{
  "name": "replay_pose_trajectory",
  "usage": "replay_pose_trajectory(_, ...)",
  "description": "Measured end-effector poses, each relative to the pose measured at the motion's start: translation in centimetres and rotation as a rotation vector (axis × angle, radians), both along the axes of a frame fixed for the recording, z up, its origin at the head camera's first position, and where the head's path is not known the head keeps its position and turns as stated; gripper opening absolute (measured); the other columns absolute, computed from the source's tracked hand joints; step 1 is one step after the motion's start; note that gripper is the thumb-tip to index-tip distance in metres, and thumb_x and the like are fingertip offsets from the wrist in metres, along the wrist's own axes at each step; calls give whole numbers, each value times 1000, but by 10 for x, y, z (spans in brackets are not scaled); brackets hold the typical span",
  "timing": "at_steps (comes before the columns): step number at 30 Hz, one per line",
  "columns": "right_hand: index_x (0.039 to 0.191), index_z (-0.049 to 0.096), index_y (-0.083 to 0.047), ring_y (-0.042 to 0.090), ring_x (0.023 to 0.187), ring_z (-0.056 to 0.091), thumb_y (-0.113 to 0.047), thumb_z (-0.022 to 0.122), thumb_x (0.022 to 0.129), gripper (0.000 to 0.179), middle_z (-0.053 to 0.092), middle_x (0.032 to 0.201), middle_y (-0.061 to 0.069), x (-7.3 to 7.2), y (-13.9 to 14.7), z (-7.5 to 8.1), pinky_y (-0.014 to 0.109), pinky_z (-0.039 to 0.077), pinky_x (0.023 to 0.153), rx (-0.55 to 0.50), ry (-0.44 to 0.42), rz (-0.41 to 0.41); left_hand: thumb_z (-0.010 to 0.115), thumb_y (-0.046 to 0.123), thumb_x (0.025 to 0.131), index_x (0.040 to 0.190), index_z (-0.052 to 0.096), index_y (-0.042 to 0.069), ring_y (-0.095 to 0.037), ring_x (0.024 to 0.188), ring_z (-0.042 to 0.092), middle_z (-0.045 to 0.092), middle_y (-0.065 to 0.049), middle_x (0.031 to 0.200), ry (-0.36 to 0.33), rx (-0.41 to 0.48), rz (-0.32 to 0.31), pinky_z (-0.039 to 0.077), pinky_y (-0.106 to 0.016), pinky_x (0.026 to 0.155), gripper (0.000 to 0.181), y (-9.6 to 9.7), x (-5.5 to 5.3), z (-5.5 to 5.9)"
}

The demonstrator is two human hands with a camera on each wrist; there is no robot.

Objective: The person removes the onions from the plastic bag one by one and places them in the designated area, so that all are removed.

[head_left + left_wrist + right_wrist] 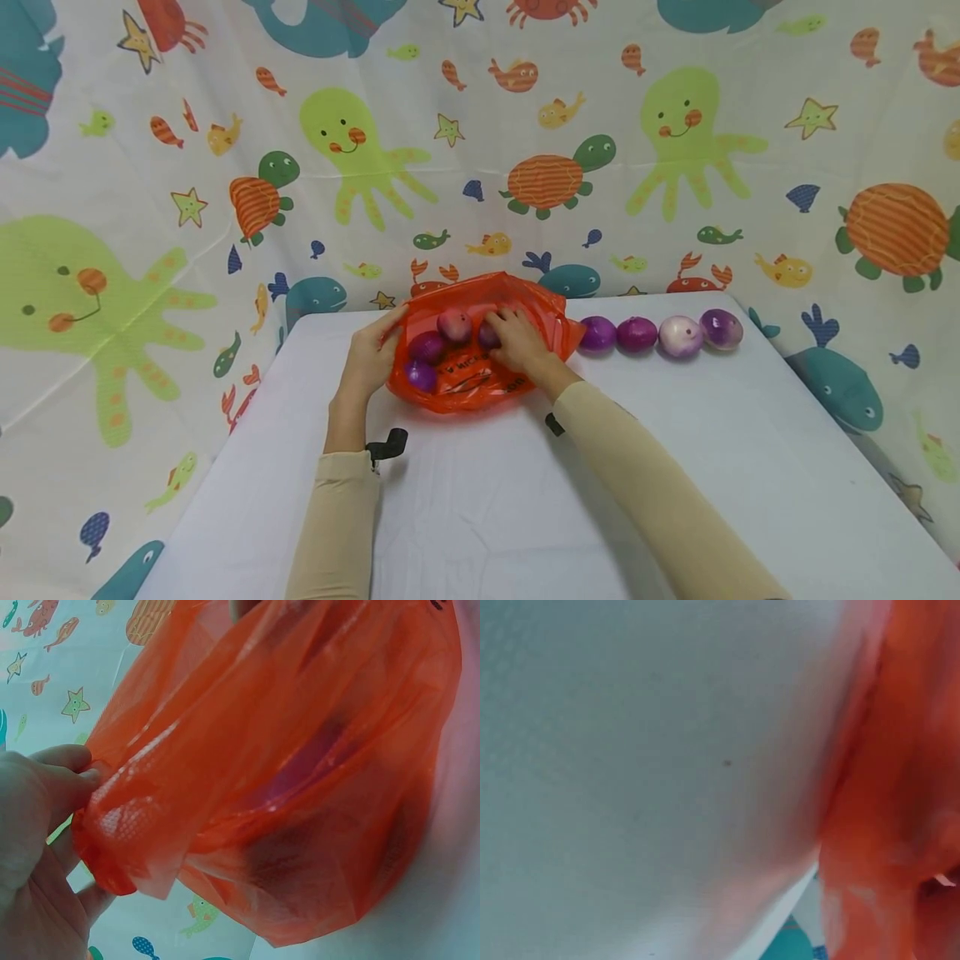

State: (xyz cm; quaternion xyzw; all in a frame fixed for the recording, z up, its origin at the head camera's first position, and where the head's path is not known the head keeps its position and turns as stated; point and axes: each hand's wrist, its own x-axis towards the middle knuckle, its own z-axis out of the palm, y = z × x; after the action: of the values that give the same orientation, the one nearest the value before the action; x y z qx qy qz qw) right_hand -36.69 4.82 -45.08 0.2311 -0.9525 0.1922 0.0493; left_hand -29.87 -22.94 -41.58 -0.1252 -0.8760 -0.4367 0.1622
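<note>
An orange-red plastic bag (472, 400) with dark print lies on the white table, its mouth spread wide. My left hand (372, 354) pinches the bag's left rim between thumb and fingers, as the left wrist view also shows. Inside the bag sit several red onions, among them a pale pinkish one (453, 325) and a bright purple one (421, 377). My right hand (517, 340) reaches into the bag, its fingers curled over another red onion (489, 336), which it partly hides. In the right wrist view only bag plastic and table show clearly.
Several more red onions stand in a row right of the bag, from a purple one (597, 335) to a dark, pale-patched one (722, 329). Behind the table (465, 517) hangs a curtain (480, 125) printed with sea animals.
</note>
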Motion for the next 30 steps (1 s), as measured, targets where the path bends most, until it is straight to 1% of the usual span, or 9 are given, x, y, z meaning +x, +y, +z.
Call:
replay_pose_trajectory(4, 152, 52, -15, 36, 141, 41, -24, 81, 91, 68, 48, 154, 14, 3, 2, 4, 54, 43, 119, -33, 54, 37, 54, 9, 108, 154, 53, 25, -31, 150, 46, 52, -1, 158, -2, -1, 9, 45, -53, 117, 49, 0, 1, 1)
replay_pose_trajectory(7, 150, 52, -17, 33, 138, 42, -27, 81, 91, 66, 49, 153, 12, 8, 4, 8, 52, 46, 116, -63, 97, 69, 54, 10, 108, 154, 52, 26, -30, 150, 46, 52, 0, 159, -4, -7, 15, 45, -53, 117, 49, 0, 1, 1)
replay_pose_trajectory(14, 148, 55, -20, 29, 131, 45, -26, 84, 88, 66, 53, 144, 7, 28, 12, 19, 51, 52, 108, -200, 185, 119, 54, 9, 107, 154, 53, 24, -30, 150, 46, 52, 0, 159, 2, -1, 8, 43, -53, 118, 49, 0, 0, 1)
replay_pose_trajectory(19, 147, 56, -22, 27, 132, 46, -28, 83, 88, 65, 52, 146, 6, 44, 23, 27, 51, 53, 108, -244, 231, 117, 54, 9, 108, 154, 52, 24, -31, 150, 46, 52, -1, 159, 2, -5, 6, 43, -53, 119, 49, 0, 0, 0)
replay_pose_trajectory(21, 146, 57, -22, 27, 132, 46, -28, 83, 88, 64, 52, 147, 6, 50, 29, 30, 51, 55, 106, -266, 243, 110, 54, 9, 108, 155, 52, 22, -31, 150, 46, 52, -1, 159, 1, -5, 2, 42, -54, 119, 49, 0, 0, 1)
replay_pose_trajectory(25, 144, 59, -20, 28, 130, 47, -25, 83, 86, 62, 55, 144, 6, 59, 44, 35, 51, 57, 103, -310, 259, 98, 53, 10, 108, 155, 52, 23, -30, 150, 46, 52, 0, 159, 1, -7, 1, 42, -53, 119, 48, 0, 0, 1)
replay_pose_trajectory(30, 145, 60, -20, 30, 129, 48, -23, 84, 86, 64, 56, 144, 9, 68, 66, 37, 54, 58, 101, -326, 275, 69, 53, 10, 108, 154, 53, 23, -30, 150, 46, 52, 0, 159, 0, -8, -1, 41, -53, 120, 48, 1, 1, 2)
